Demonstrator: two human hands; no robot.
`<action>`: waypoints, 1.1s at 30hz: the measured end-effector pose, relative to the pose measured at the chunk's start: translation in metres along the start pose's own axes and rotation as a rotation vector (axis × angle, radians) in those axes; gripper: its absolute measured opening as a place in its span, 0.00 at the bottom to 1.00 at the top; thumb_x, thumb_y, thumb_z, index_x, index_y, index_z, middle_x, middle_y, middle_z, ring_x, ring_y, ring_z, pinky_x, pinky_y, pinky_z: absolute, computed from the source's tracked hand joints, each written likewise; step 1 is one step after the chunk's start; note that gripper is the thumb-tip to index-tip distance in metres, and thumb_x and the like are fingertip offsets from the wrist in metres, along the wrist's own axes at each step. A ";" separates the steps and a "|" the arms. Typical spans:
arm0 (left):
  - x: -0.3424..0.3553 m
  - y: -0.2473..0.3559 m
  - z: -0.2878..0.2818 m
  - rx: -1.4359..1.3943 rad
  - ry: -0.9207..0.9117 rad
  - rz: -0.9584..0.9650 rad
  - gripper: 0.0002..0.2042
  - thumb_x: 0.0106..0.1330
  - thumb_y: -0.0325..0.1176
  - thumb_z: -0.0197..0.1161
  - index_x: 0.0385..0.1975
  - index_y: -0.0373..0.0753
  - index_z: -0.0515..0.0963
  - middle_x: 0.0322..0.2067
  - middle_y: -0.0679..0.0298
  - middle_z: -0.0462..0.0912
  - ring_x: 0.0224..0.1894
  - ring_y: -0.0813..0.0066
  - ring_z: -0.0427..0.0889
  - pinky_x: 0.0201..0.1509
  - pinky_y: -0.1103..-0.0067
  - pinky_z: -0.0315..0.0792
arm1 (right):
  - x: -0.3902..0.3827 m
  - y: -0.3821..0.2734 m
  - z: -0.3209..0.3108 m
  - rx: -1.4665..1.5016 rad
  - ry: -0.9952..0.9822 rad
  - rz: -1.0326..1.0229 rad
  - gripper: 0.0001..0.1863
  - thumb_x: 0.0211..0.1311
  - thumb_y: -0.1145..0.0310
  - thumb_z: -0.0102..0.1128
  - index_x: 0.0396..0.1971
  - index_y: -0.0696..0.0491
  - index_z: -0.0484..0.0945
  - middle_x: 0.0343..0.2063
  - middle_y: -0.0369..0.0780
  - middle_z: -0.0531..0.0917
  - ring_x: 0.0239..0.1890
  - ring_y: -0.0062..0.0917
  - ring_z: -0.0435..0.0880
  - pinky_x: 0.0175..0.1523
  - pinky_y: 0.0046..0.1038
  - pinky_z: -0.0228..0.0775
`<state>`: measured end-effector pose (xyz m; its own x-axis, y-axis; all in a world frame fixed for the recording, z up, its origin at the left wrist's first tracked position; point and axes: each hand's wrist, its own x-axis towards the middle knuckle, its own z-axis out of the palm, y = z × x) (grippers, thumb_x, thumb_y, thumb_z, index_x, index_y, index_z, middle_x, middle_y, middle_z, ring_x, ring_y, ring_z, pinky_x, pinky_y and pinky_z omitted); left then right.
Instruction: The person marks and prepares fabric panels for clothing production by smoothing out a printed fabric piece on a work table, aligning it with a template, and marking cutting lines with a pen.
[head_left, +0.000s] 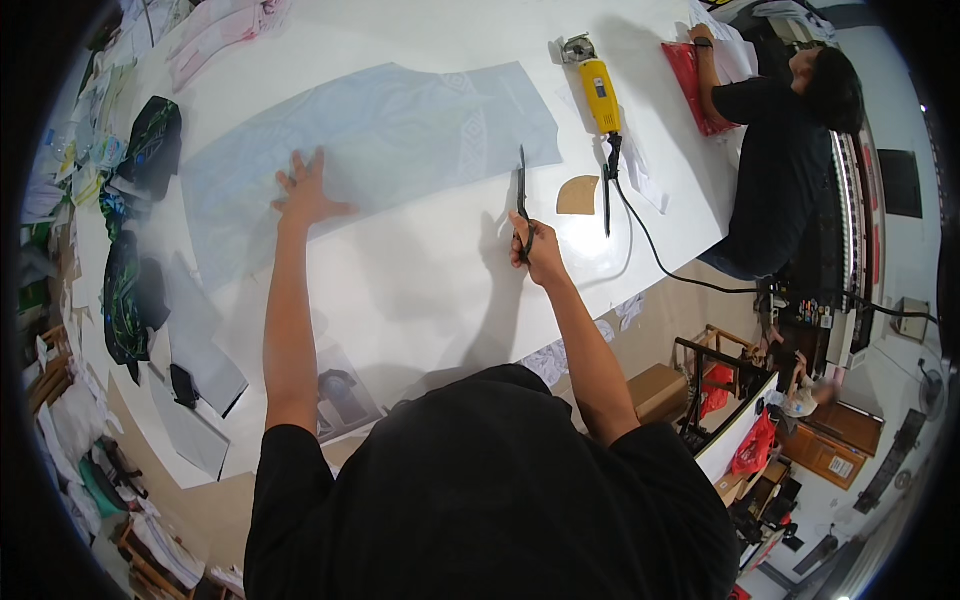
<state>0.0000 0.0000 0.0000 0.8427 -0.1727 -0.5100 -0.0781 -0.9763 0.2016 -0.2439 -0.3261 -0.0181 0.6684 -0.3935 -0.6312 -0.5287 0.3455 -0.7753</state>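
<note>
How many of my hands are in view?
2: the left hand, spread on the pale blue sheet, and the right hand, holding black scissors near the sheet's edge.

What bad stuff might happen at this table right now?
The right hand holds scissors with their tip over the pale blue sheet, so a slip might snip it. The left hand rests on the sheet's left part, so the other end might shift. The black cord from the yellow tool runs off the table; someone might snag it.
</note>
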 end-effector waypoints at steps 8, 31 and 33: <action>0.000 0.001 0.000 -0.013 0.003 0.005 0.67 0.36 0.55 0.82 0.77 0.59 0.41 0.77 0.57 0.30 0.76 0.34 0.31 0.66 0.30 0.45 | -0.002 0.000 0.008 0.028 0.007 -0.005 0.25 0.64 0.49 0.66 0.21 0.54 0.69 0.14 0.36 0.72 0.12 0.23 0.73 0.16 0.26 0.63; 0.000 -0.003 0.002 -0.028 0.001 0.013 0.66 0.36 0.55 0.82 0.77 0.58 0.41 0.77 0.56 0.29 0.76 0.33 0.29 0.66 0.29 0.42 | 0.007 -0.013 0.036 0.178 0.052 -0.028 0.25 0.61 0.49 0.68 0.19 0.51 0.68 0.14 0.35 0.71 0.11 0.24 0.73 0.16 0.26 0.63; 0.000 -0.003 0.003 -0.032 0.003 0.014 0.66 0.36 0.55 0.82 0.77 0.58 0.41 0.77 0.56 0.29 0.76 0.33 0.29 0.66 0.29 0.42 | 0.008 -0.011 0.040 0.195 0.063 -0.037 0.25 0.62 0.49 0.68 0.19 0.51 0.68 0.14 0.35 0.71 0.11 0.24 0.73 0.15 0.26 0.64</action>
<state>-0.0007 0.0029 -0.0031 0.8433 -0.1859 -0.5043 -0.0730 -0.9692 0.2352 -0.2118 -0.2991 -0.0134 0.6480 -0.4592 -0.6076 -0.3892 0.4860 -0.7825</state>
